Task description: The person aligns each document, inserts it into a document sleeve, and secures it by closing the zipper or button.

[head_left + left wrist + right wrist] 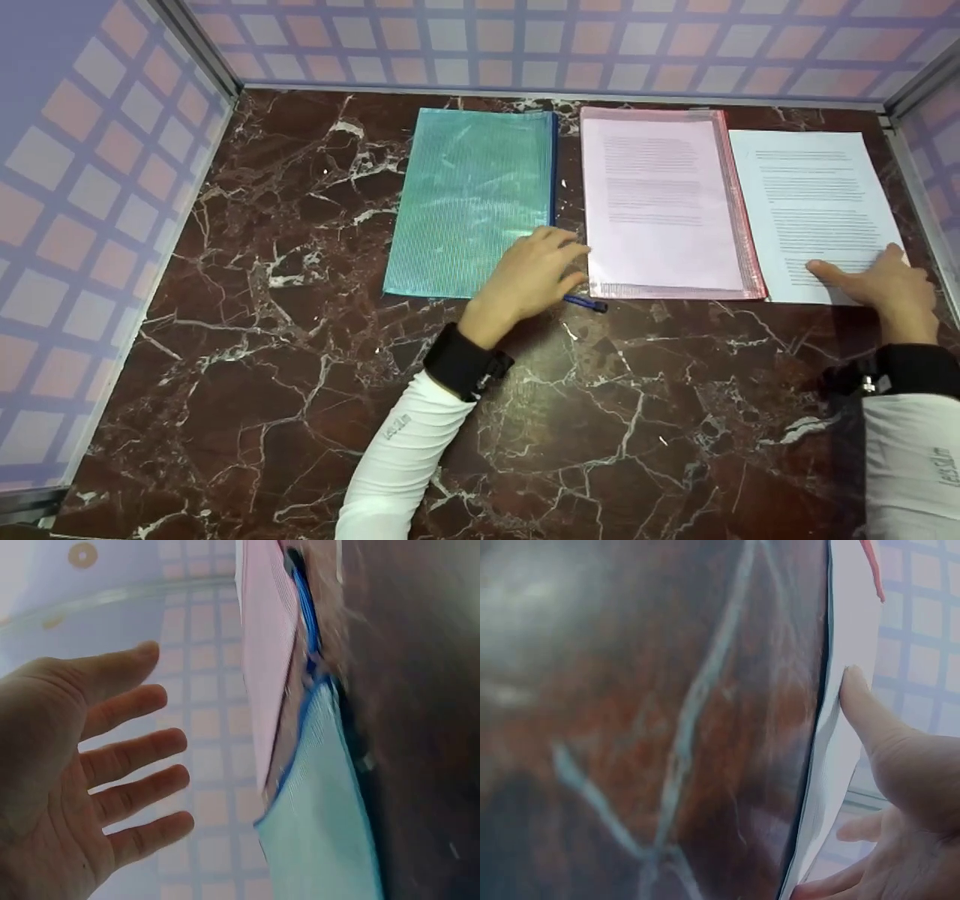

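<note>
My left hand (pixel 534 271) hovers with spread fingers over the lower right corner of a teal mesh zip folder (pixel 469 195). In the left wrist view its palm and straight fingers hold nothing. A blue zipper pull (pixel 585 303) sticks out from that folder beneath the hand. Right of it lies a pink zip folder (pixel 652 259) with printed paper inside. At the far right is a stack of printed paper sheets (pixel 814 202). My right hand (pixel 889 289) spans its lower right corner, thumb stretched over the print and fingers at the right edge; the right wrist view shows the thumb (pixel 859 694) at the near edge.
Everything lies on a dark red marbled table (pixel 247 390). A checked partition (pixel 487 45) stands behind, with others along the left and right sides. The paper stack sits close to the right partition (pixel 926 157) and beside the pink folder's red edge.
</note>
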`<action>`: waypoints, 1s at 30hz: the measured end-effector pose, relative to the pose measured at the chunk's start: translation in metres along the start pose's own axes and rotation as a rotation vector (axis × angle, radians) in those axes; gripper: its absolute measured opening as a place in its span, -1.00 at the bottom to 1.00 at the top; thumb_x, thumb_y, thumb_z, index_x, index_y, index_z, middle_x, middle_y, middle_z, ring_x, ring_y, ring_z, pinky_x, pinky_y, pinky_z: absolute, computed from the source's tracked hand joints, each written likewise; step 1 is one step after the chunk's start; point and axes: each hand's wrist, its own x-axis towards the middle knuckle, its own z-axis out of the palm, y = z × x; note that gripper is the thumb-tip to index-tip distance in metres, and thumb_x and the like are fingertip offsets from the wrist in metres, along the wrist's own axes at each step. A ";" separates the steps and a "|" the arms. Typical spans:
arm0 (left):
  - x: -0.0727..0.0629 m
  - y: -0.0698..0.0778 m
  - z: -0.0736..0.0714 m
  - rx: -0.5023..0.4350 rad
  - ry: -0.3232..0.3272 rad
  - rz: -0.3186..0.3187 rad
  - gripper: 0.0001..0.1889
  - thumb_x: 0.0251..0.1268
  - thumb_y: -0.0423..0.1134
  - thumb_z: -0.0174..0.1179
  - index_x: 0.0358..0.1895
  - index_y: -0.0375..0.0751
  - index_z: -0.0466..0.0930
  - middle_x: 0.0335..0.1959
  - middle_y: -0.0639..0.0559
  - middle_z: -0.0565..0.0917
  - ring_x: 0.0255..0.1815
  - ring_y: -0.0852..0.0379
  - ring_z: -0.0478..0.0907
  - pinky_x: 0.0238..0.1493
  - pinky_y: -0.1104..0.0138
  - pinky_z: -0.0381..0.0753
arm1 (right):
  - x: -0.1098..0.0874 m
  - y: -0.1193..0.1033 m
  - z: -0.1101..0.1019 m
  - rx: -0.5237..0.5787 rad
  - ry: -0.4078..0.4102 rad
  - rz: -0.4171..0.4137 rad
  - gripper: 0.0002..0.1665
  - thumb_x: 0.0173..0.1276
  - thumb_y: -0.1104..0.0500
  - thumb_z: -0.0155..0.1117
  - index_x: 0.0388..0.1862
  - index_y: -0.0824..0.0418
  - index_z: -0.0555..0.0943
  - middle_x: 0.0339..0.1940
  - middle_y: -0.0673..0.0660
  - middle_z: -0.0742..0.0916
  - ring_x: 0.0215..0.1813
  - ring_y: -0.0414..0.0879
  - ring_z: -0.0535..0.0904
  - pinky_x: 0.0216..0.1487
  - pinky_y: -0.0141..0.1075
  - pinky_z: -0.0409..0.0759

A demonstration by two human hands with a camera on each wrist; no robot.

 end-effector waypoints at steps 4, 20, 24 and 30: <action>0.009 0.012 -0.003 -0.018 0.013 0.041 -0.52 0.47 0.07 0.07 0.35 0.00 0.47 0.41 -0.01 0.48 0.45 0.03 0.37 0.53 0.19 0.33 | 0.000 0.000 0.004 -0.023 -0.021 0.035 0.58 0.13 -0.66 -0.03 0.52 0.43 -0.50 0.44 0.80 -0.08 0.43 0.73 -0.06 0.34 0.48 0.21; 0.046 0.033 0.023 -0.275 -0.027 0.076 -0.52 0.48 0.06 0.07 0.38 0.04 0.44 0.34 0.07 0.56 0.36 0.09 0.49 0.43 0.27 0.44 | 0.003 -0.006 -0.004 0.037 0.041 -0.002 0.55 0.18 -0.51 0.17 0.54 0.41 -0.50 0.47 0.76 -0.19 0.50 0.68 -0.20 0.41 0.47 0.12; 0.053 0.037 0.032 -0.324 -0.059 0.057 -0.49 0.48 0.06 0.07 0.42 0.04 0.38 0.39 0.07 0.52 0.40 0.11 0.45 0.49 0.28 0.37 | 0.007 0.000 -0.004 0.139 0.089 -0.039 0.47 0.19 -0.35 0.30 0.54 0.51 -0.33 0.49 0.71 0.03 0.46 0.61 0.07 0.44 0.35 0.23; 0.057 0.039 0.041 -0.373 -0.089 0.045 -0.48 0.49 0.04 0.07 0.43 0.05 0.36 0.38 0.07 0.53 0.38 0.14 0.47 0.47 0.31 0.38 | 0.017 0.012 0.004 0.434 0.163 -0.055 0.03 0.20 -0.11 0.41 0.42 0.47 0.22 -0.32 -0.03 0.60 -0.38 -0.22 0.52 -0.40 -0.35 0.55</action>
